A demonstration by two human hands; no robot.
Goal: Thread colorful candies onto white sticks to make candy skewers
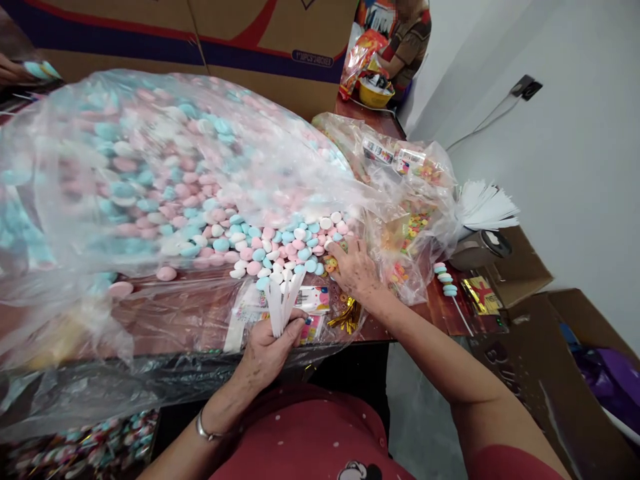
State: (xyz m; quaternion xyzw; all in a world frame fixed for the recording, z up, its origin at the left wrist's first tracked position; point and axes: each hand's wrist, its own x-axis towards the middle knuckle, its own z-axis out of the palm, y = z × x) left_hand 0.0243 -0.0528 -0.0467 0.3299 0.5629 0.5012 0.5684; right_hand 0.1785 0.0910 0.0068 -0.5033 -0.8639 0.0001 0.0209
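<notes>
My left hand (270,347) is closed around a bundle of flat white sticks (281,303), which fan out upward at the table's front edge. My right hand (356,270) reaches over the right end of a heap of pink, blue and white marshmallows (280,250), its fingers spread and curved down at them. A white marshmallow (328,245) lies at a fingertip; I cannot tell if it is touched. The heap spills from a large clear plastic bag (200,133). Below the right hand are gold twist ties (349,315) and printed labels (315,300).
Bags of ring gummies (417,223) lie at the right. Beyond them a container (480,249) holds white sticks, near a skewer of stacked marshmallows (445,280). Cardboard boxes (270,33) stand behind. Another person (410,47) is at the back beside a yellow basket (375,93).
</notes>
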